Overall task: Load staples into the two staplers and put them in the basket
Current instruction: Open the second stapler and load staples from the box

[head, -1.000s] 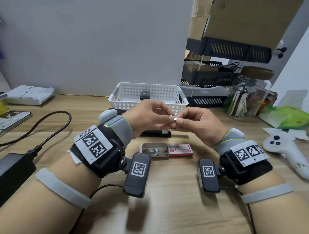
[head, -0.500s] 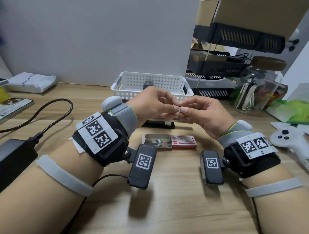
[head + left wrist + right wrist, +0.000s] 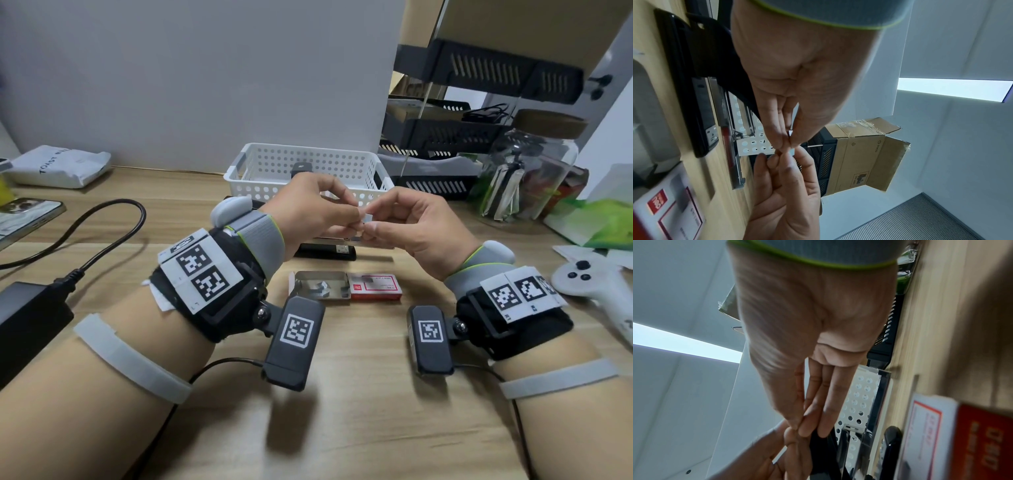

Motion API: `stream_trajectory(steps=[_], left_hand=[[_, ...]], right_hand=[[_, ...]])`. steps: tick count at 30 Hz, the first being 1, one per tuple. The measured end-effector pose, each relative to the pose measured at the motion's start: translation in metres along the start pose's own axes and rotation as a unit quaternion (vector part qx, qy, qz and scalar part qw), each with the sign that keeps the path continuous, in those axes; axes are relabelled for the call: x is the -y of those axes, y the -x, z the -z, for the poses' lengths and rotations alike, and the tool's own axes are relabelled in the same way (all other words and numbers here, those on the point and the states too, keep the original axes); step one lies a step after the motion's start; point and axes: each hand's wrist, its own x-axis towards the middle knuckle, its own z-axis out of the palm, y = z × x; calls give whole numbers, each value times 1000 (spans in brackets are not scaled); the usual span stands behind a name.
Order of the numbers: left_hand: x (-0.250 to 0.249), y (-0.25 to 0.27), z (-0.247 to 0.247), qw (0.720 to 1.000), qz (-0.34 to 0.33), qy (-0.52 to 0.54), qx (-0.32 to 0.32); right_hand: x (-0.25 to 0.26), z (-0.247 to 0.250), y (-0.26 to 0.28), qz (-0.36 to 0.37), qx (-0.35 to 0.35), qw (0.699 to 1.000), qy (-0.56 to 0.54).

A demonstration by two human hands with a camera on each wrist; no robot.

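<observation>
Reference landmark: the white basket [image 3: 308,178] at the back of the counter [image 3: 342,428]. Left of the basket and nearer the viewer, the left hand [image 3: 308,212] is raised off the counter, thumb and forefinger pinched on one end of a short staple strip [image 3: 367,219]. Directly in front of the basket, that strip bridges the two hands; it shows only as a small pale sliver, so its length and the number of staples cannot be read. Below it, in front of the basket, a black stapler [image 3: 325,251] lies on the counter with its top swung open and the metal channel exposed. Nearer still sits the staple box [image 3: 375,287], its tray [image 3: 320,289] slid out to the left. A dark item stands inside the basket, apparently the other stapler; not confirmed. Right of the basket's front, the right hand [image 3: 414,229] pinches the strip's other end with its fingertips.

Assessment: the strip is very light, smooth metal, stiff along its run yet held only by glue, so likely to snap if bent. Best gripped on its flat sides, legs pointing down, and laid straight into the channel
</observation>
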Motion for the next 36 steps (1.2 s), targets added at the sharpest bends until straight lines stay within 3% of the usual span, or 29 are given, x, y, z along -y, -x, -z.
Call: stream_trajectory(steps=[4, 8, 12, 15, 36], left_hand=[[-1, 0, 1, 1000, 7, 25, 4], [-4, -1, 7, 999, -9, 37, -10], [-6, -2, 14, 998, -22, 51, -26], [-6, -3, 17, 998, -21, 55, -31], [-3, -4, 17, 999, -18, 40, -15]], right_hand=[[-1, 2, -1, 6, -10, 1000, 3], [-10, 8, -10, -7, -70, 997, -13], [-26, 14, -16, -79, -108, 991, 21], [-34, 13, -18, -145, -91, 985, 9], [-43, 10, -26, -154, -51, 982, 95]])
